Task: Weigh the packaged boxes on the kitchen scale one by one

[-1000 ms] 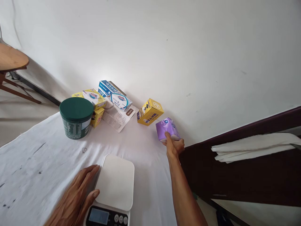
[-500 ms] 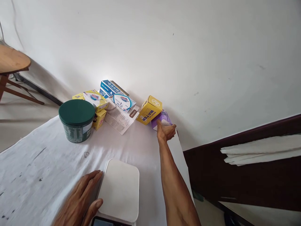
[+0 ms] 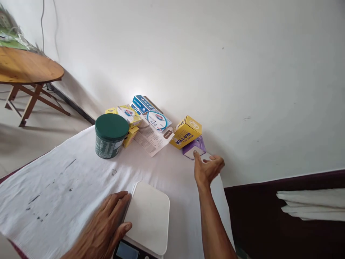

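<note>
My left hand (image 3: 109, 219) lies along the left side of a white kitchen scale (image 3: 148, 216), fingers stretched out, its thumb at the scale's edge near the dark display panel. My right hand (image 3: 208, 167) is at the table's right side, thumb and fingers apart. It is just in front of a purple box (image 3: 198, 145); I cannot tell whether the thumb still touches it. Against that box leans a yellow box (image 3: 186, 132) marked WATER. Nothing lies on the scale's plate.
A green lidded tub (image 3: 111, 136) stands at the left. Behind it are yellow boxes (image 3: 129, 114), a white and blue box (image 3: 158, 121), a blue box (image 3: 145, 104) and a printed flat carton (image 3: 152, 140). A wooden table (image 3: 29, 66) stands beyond; a wall borders the back.
My right hand has drawn back from the purple box and its fingers have spread. My left hand stays by the scale. The whole view has shifted, so things appear farther right.
</note>
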`<action>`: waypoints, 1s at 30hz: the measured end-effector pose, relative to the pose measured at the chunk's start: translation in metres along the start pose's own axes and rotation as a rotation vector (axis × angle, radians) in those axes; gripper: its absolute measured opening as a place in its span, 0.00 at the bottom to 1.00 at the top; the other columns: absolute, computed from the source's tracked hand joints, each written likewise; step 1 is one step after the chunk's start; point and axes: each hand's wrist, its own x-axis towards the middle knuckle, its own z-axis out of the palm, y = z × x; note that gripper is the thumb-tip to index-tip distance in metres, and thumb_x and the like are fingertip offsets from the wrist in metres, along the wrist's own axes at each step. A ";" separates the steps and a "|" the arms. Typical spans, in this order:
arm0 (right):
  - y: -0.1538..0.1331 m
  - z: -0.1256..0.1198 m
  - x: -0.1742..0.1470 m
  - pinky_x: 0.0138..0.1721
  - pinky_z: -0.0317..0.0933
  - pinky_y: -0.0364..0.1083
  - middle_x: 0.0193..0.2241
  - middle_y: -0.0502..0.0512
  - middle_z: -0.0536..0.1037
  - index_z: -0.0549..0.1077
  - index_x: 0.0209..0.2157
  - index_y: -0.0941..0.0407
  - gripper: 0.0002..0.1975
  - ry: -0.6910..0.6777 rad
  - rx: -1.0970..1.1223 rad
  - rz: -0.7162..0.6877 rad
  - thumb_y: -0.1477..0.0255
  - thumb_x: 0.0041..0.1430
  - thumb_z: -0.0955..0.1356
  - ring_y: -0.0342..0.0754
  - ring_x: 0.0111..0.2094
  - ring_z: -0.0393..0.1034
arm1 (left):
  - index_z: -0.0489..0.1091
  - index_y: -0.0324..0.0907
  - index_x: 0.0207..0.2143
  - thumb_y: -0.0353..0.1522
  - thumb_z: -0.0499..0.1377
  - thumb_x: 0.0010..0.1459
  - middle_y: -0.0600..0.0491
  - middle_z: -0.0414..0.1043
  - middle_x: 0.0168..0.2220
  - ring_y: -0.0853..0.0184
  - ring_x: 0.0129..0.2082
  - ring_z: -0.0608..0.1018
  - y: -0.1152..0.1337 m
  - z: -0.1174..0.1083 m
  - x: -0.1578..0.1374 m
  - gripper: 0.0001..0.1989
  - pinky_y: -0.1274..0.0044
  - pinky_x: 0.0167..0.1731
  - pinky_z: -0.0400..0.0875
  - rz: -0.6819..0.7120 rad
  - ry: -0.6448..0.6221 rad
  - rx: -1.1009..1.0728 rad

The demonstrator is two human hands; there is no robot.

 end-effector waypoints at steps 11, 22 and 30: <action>-0.186 0.014 -0.144 0.55 0.68 0.60 0.53 0.65 0.72 0.62 0.60 0.56 0.45 -0.426 0.429 -0.660 0.44 0.50 0.74 0.60 0.55 0.68 | 0.61 0.54 0.67 0.41 0.55 0.71 0.49 0.71 0.59 0.57 0.56 0.77 0.010 -0.008 0.002 0.24 0.68 0.55 0.77 0.023 0.009 -0.027; -0.236 0.070 -0.170 0.52 0.67 0.64 0.49 0.74 0.73 0.62 0.53 0.63 0.46 -0.423 0.142 -0.449 0.42 0.46 0.75 0.68 0.53 0.69 | 0.60 0.51 0.67 0.42 0.56 0.71 0.46 0.70 0.61 0.54 0.58 0.76 0.004 -0.003 -0.002 0.25 0.63 0.56 0.76 0.067 0.013 -0.072; -0.225 0.029 -0.161 0.54 0.68 0.60 0.52 0.65 0.74 0.63 0.56 0.57 0.43 -0.330 0.389 -0.457 0.49 0.45 0.76 0.59 0.52 0.72 | 0.64 0.49 0.64 0.42 0.54 0.71 0.45 0.70 0.60 0.54 0.59 0.74 0.008 -0.008 -0.004 0.22 0.62 0.57 0.75 0.065 0.021 -0.066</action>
